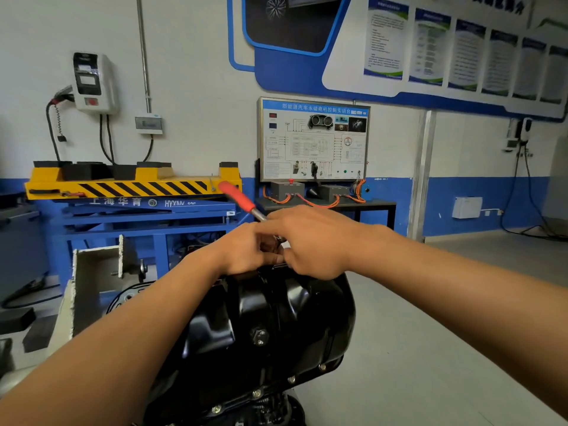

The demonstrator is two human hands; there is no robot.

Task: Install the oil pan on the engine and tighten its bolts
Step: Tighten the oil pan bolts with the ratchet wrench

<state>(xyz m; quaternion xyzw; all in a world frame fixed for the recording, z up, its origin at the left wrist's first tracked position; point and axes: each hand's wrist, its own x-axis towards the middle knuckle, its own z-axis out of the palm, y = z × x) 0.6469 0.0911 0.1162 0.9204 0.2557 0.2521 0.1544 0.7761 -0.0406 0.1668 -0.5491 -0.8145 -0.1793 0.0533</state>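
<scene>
Black oil pan (270,321) is seated on the engine (273,408), of which only a dark strip shows under the pan's near edge, at the bottom centre of the view. Four bolts (291,379) are visible in a row along the pan's right flange, and a drain plug (259,336) sits on the pan's sloping face. Both hands meet at the far edge of the pan. The left hand (242,252) has its fingers curled round the lower end of a wrench (238,196), whose red handle rises up and to the left, clear of both hands. The right hand (310,241) lies over it from the right, fingers (276,218) close together and nearly straight, resting on the bare metal shank and across the left knuckles. The right thumb is tucked underneath; whether it pinches anything cannot be told. The wrench head and the bolt under it are hidden by the hands. Left of the pan stands a pale metal bracket (98,265). Behind it is a yellow and black striped lift table (132,186) on a blue frame. A wiring display board (313,139) stands against the far wall, and a grey charger box (92,81) is mounted on the wall at upper left.
</scene>
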